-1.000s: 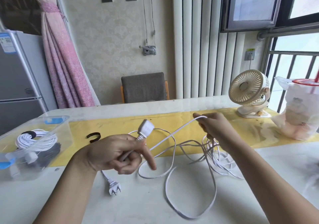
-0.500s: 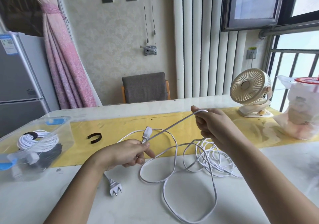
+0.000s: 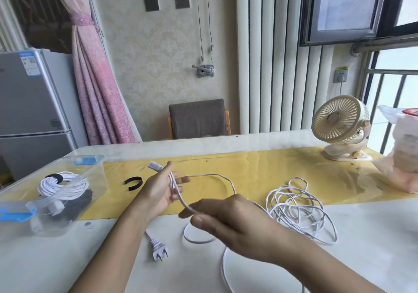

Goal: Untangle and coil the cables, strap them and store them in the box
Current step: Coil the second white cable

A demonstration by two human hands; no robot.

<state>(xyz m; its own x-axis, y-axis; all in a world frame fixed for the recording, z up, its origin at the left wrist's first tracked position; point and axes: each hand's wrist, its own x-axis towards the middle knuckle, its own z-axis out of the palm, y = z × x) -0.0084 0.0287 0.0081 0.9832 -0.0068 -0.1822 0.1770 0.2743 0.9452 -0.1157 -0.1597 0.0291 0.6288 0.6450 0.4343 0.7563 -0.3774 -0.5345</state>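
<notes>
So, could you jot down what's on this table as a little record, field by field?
Left hand: fingers spread, connector end of the white cable lying across it
Right hand: pinches the same cable; blurred
Loose tangle: on the table, right of the hands
Plug: flat on the table by the left forearm
Black strap: lying free on the yellow runner
Clear box: holds a strapped white coil and a dark bundle
Fan: standing at the table's far right
</notes>
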